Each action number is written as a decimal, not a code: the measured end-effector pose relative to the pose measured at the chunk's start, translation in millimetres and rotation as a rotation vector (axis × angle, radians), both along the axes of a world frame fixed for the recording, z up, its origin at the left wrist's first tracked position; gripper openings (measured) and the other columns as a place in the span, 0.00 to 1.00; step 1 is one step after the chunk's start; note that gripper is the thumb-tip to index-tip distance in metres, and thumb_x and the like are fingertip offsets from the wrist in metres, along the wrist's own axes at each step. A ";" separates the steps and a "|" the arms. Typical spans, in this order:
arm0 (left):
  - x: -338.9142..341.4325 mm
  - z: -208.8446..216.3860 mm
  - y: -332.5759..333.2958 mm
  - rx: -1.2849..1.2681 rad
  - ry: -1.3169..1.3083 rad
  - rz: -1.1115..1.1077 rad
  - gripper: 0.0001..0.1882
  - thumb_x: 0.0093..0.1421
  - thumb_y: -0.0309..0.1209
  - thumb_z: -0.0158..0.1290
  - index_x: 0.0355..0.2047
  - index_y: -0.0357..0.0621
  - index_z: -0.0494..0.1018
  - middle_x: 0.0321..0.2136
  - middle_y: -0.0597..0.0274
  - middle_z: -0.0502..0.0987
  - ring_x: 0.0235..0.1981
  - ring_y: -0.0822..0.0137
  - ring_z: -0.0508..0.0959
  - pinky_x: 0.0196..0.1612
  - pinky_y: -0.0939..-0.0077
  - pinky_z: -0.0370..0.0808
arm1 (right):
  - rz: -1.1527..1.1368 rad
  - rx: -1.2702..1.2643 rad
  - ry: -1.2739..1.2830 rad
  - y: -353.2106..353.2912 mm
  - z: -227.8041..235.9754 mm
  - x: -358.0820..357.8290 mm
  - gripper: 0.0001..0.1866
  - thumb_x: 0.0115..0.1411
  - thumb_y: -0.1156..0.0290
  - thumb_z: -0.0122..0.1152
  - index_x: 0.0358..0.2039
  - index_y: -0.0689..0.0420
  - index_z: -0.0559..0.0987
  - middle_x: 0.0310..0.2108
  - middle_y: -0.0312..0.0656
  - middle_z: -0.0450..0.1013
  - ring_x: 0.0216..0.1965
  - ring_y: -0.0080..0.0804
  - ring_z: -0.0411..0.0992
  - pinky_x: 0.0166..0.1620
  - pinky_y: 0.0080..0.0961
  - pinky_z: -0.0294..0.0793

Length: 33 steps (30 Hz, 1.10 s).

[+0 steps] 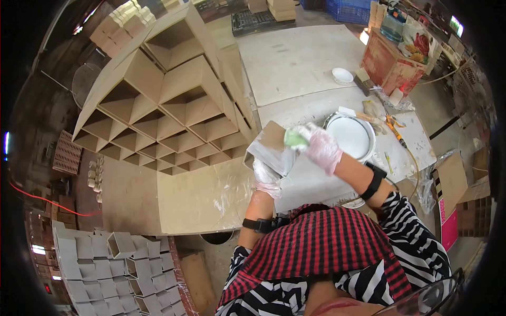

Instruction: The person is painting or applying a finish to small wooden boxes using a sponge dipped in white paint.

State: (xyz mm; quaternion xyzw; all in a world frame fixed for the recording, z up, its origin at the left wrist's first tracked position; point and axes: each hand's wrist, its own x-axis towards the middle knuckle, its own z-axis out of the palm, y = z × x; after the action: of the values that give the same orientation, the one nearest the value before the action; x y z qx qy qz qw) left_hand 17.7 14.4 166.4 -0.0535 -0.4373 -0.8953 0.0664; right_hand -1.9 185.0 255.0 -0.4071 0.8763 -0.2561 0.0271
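My left hand (266,180), in a thin paint-smeared glove, grips a small brown box-shaped piece (270,138) from its near side. Wet whitish-grey paint covers part of that piece's face. In my gloved right hand (323,149) a pale green sponge (296,139) is pinched, pressed against the piece's right edge. Just right of this hand stands a round tub of white paint (350,138). A flat brush (356,113) with a wooden handle lies by the tub's far rim.
Brown open-ended boxes (179,97) are stacked high at the left of the table. Grey painted boxes (100,266) fill a rack at lower left. An orange-handled air gun (394,126) with a hose, a white bowl (342,76) and a worn red crate (387,60) are to the right.
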 end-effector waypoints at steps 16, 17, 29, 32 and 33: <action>-10.7 -27.2 -8.4 -0.033 0.004 -0.024 0.26 0.66 0.44 0.40 0.59 0.41 0.57 0.53 0.54 0.66 0.55 0.57 0.67 0.55 0.61 0.68 | -0.132 0.028 0.067 5.7 -0.2 -10.9 0.19 0.52 0.57 0.59 0.46 0.41 0.75 0.42 0.40 0.71 0.42 0.38 0.70 0.46 0.30 0.72; -10.0 -24.4 -7.5 0.055 -0.025 -0.056 0.26 0.66 0.44 0.40 0.59 0.41 0.57 0.53 0.54 0.66 0.55 0.58 0.67 0.55 0.61 0.68 | -0.168 -0.008 0.063 6.0 5.1 -14.5 0.19 0.52 0.58 0.60 0.46 0.41 0.75 0.42 0.41 0.71 0.41 0.40 0.71 0.46 0.31 0.73; 17.8 18.6 -0.3 0.467 -0.211 -0.309 0.20 0.66 0.37 0.41 0.54 0.40 0.63 0.50 0.54 0.70 0.48 0.59 0.74 0.50 0.62 0.74 | 0.026 0.045 0.357 -7.7 8.7 -47.4 0.23 0.51 0.55 0.58 0.50 0.40 0.72 0.39 0.39 0.70 0.39 0.38 0.72 0.40 0.35 0.74; 12.7 4.3 -11.7 0.514 -0.033 -0.507 0.20 0.66 0.39 0.40 0.53 0.40 0.64 0.52 0.54 0.70 0.49 0.59 0.73 0.50 0.62 0.73 | 0.498 0.264 0.491 -16.1 5.1 -34.8 0.25 0.53 0.52 0.56 0.53 0.38 0.70 0.41 0.40 0.69 0.42 0.38 0.71 0.45 0.34 0.73; 11.3 -0.7 -13.2 0.498 -0.007 -0.564 0.20 0.66 0.39 0.40 0.53 0.40 0.65 0.51 0.54 0.70 0.49 0.58 0.73 0.50 0.62 0.74 | 0.422 0.158 0.467 -19.0 5.8 -34.3 0.23 0.53 0.54 0.56 0.50 0.40 0.71 0.39 0.42 0.69 0.41 0.39 0.71 0.45 0.33 0.73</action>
State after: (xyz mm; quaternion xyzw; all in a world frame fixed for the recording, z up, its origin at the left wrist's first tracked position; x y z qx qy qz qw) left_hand 28.9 1.1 165.7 -0.1510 -0.1744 -0.9574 -0.1734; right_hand -36.2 165.9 260.8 -0.6244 0.7721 -0.0757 -0.0907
